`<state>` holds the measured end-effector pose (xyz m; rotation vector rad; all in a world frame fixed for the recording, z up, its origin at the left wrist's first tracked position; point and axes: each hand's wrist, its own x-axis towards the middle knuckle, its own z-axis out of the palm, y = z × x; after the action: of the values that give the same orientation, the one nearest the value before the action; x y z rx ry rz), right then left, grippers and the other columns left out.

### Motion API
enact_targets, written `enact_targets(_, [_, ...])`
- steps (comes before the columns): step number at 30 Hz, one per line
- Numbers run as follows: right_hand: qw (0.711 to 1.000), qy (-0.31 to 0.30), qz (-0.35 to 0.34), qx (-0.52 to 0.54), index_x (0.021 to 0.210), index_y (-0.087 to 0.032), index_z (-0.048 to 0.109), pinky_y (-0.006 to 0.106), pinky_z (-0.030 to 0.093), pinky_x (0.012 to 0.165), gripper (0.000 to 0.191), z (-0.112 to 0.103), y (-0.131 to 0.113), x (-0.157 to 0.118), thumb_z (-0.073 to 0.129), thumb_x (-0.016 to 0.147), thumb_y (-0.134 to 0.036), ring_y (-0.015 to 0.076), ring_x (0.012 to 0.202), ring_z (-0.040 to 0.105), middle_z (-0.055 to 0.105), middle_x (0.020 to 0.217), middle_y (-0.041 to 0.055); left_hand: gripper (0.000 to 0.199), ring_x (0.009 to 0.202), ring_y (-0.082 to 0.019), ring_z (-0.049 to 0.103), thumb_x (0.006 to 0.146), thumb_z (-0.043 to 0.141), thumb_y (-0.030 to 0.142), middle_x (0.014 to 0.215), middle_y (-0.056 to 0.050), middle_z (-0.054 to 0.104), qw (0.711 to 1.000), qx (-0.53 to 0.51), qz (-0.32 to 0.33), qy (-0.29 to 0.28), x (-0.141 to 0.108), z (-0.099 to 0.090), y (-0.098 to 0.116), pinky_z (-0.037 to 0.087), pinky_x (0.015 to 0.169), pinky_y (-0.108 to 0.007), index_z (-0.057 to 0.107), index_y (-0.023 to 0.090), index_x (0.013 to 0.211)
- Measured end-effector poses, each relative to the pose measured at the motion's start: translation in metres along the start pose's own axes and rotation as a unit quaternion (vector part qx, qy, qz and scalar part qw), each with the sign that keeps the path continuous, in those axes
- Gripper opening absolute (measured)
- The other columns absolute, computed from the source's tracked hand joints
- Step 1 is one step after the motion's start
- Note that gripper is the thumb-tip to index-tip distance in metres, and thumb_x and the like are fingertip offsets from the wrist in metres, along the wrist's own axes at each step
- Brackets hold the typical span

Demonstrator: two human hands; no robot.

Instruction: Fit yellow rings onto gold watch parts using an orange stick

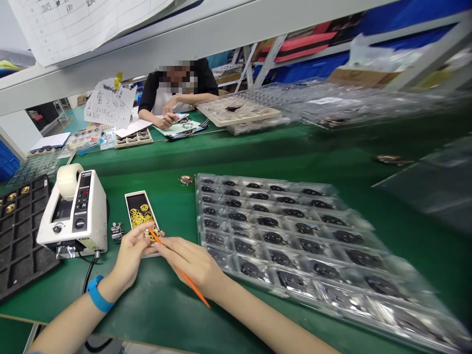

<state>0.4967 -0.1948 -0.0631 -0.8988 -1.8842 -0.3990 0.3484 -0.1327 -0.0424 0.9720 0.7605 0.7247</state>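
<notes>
From the head camera I log the following. The left hand (129,255) is curled almost shut, its thumb and fingertips pinching a small round gold-coloured part (152,235) just above the near end of a narrow white box with a black lining (139,211), which holds loose gold ring-shaped pieces. The right hand (190,260) is half closed in a pencil grip on a thin orange stick (191,290), whose tip appears to meet the part. I judge that this grip gives fine control, and that working over the box keeps any dropped piece among the others.

To the right lies a large clear plastic blister tray (202,236) with rows of round black parts, placed close, it seems, for short reaches. Left of the hands stand a small chrome hand tally counter (117,232) and a white tape dispenser (72,216) with a loaded roll. Further left is a black compartment tray (22,246) with gold parts. All of this sits on a green bench mat (155,314). A co-worker (177,93) sits across the far bench, handling papers.
</notes>
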Motion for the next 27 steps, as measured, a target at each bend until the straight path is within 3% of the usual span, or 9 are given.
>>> enact_targets(5, [0.980, 0.095, 0.152, 0.082, 0.107, -0.016, 0.058, 0.026, 0.053, 0.076, 0.029, -0.014, -0.001, 0.007, 0.047, 0.087, 0.002, 0.0146, 0.087, 0.062, 0.064, 0.094, 0.0084, 0.057, 0.067, -0.015, 0.066, 0.056, 0.081, 0.033, 0.083, -0.006, 0.066, 0.998, 0.048, 0.008, 0.044, 0.001, 0.002, 0.005, 0.054, 0.060, -0.021, 0.058, 0.009, 0.102])
enact_targets(8, [0.967, 0.110, 0.206, 0.099, 0.108, -0.018, 0.059, 0.025, 0.052, 0.077, 0.029, -0.018, 0.002, 0.007, 0.042, 0.090, -0.002, 0.0131, 0.088, 0.062, 0.064, 0.094, 0.0060, 0.046, 0.059, -0.014, 0.064, 0.056, 0.076, 0.029, 0.074, -0.004, 0.063, 0.994, 0.091, 0.022, 0.050, 0.001, 0.003, 0.008, 0.047, 0.048, -0.017, 0.057, 0.008, 0.092])
enact_targets(11, [0.967, 0.105, 0.212, 0.092, 0.110, -0.018, 0.059, 0.027, 0.051, 0.080, 0.030, -0.018, 0.006, 0.004, 0.036, 0.094, -0.008, 0.0143, 0.094, 0.061, 0.063, 0.098, 0.0066, 0.036, 0.052, -0.012, 0.060, 0.057, 0.070, 0.027, 0.065, -0.002, 0.061, 0.990, 0.126, 0.030, 0.047, 0.000, 0.004, 0.008, 0.041, 0.041, -0.015, 0.055, 0.009, 0.085])
enact_targets(15, [0.969, 0.107, 0.217, 0.057, 0.102, -0.017, 0.062, 0.030, 0.050, 0.078, 0.030, -0.018, 0.009, 0.002, 0.033, 0.096, -0.014, 0.0173, 0.095, 0.059, 0.061, 0.101, 0.0091, 0.035, 0.054, -0.012, 0.060, 0.061, 0.065, 0.029, 0.062, -0.003, 0.061, 0.987, 0.157, 0.040, 0.021, -0.001, 0.003, 0.007, 0.045, 0.045, -0.016, 0.055, 0.009, 0.088])
enact_targets(19, [0.974, 0.107, 0.194, 0.049, 0.095, -0.016, 0.057, 0.027, 0.049, 0.069, 0.023, -0.017, 0.009, 0.003, 0.034, 0.095, -0.010, 0.0154, 0.080, 0.059, 0.060, 0.082, 0.0062, 0.031, 0.052, -0.011, 0.059, 0.062, 0.063, 0.030, 0.063, -0.003, 0.060, 0.982, 0.178, 0.057, 0.025, -0.001, 0.002, 0.007, 0.041, 0.043, -0.015, 0.054, 0.009, 0.084])
enact_targets(23, [0.988, 0.066, 0.136, -0.009, 0.095, -0.014, 0.053, 0.021, 0.040, 0.052, 0.015, -0.011, 0.001, 0.005, 0.039, 0.094, -0.008, 0.0108, 0.056, 0.048, 0.052, 0.068, 0.0024, 0.029, 0.047, -0.010, 0.056, 0.062, 0.062, 0.029, 0.064, -0.001, 0.058, 0.978, 0.187, 0.078, 0.045, 0.001, -0.001, 0.006, 0.035, 0.038, -0.014, 0.054, 0.009, 0.081])
enact_targets(27, [0.991, 0.021, 0.132, -0.020, 0.092, -0.014, 0.056, 0.021, 0.038, 0.051, 0.008, 0.002, -0.006, 0.008, 0.050, 0.091, -0.009, 0.0091, 0.055, 0.047, 0.052, 0.070, 0.0017, 0.034, 0.059, -0.011, 0.060, 0.067, 0.064, 0.031, 0.081, -0.006, 0.063, 0.979, 0.173, 0.105, 0.024, 0.001, -0.002, 0.002, 0.049, 0.048, -0.018, 0.058, 0.009, 0.092])
